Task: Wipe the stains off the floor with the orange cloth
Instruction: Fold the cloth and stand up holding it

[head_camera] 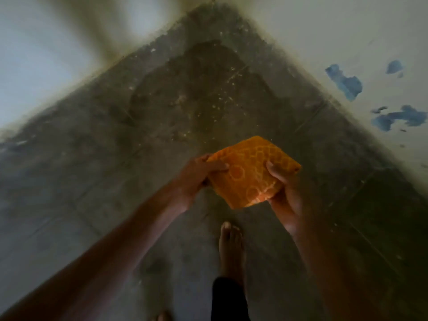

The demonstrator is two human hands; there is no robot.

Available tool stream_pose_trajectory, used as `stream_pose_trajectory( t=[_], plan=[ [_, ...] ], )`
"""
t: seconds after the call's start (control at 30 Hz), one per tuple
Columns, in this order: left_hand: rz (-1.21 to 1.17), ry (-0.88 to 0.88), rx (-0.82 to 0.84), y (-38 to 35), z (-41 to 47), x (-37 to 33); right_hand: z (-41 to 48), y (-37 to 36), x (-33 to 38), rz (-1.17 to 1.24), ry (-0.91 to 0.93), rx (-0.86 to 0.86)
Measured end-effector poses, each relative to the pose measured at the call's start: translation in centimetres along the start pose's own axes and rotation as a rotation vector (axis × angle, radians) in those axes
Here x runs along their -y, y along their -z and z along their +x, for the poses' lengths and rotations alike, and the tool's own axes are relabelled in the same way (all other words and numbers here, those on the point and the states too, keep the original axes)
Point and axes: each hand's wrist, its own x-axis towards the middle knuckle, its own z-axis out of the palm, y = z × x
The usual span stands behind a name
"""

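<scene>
An orange cloth with a pattern of pale circles is folded into a rough square and held in the air above the floor. My left hand grips its left edge with the thumb on top. My right hand holds its right and lower edge. Beyond the cloth, in the corner, the dark grey floor carries a large darker stain sprinkled with pale specks.
Two pale walls meet at the far corner; the right wall has blue patches of chipped paint. My bare foot stands on the floor just below the cloth, with a dark trouser leg behind it.
</scene>
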Motion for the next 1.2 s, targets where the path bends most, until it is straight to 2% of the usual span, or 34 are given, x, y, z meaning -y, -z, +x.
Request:
stream_pose_trajectory(
  t=[0.07,0.17,0.23,0.33,0.47,0.57,0.77,0.83,1.03,1.2],
  plan=[
    [-0.09,0.002,0.016,0.2,-6.1,-2.7,-6.2,-2.9,2.7,0.016,-0.001,0.016],
    [-0.357,0.034,0.092,-1.4,-16.5,-6.5,-15.8,-6.3,7.7,0.035,0.0,0.046],
    [-0.407,0.04,0.064,-3.1,-24.3,-8.9,-23.5,-8.8,11.9,0.059,0.008,0.011],
    [-0.144,0.042,0.063,-6.0,-37.5,-13.6,-36.0,-11.9,17.3,0.079,-0.025,-0.057],
    [0.044,-0.013,0.016,-8.5,-51.5,-17.7,-49.2,-14.3,22.3,0.124,-0.109,-0.191],
    [0.112,-0.078,0.018,-8.6,-60.3,-18.9,-57.9,-15.6,24.4,0.064,-0.144,-0.118],
    [0.109,-0.156,0.081,-4.8,-71.9,-19.8,-69.4,-17.0,23.6,-0.081,-0.129,0.087],
    [0.099,-0.179,0.044,-3.0,-74.9,-18.8,-71.8,-18.3,22.2,-0.13,-0.112,0.172],
    [-0.094,-0.26,-0.236,4.1,-82.8,-13.2,-75.0,-25.5,15.8,-0.349,-0.014,0.438],
    [-0.246,-0.349,-0.256,13.0,-89.4,-11.3,-76.5,-34.9,11.0,-0.473,0.057,0.512]
  ],
)
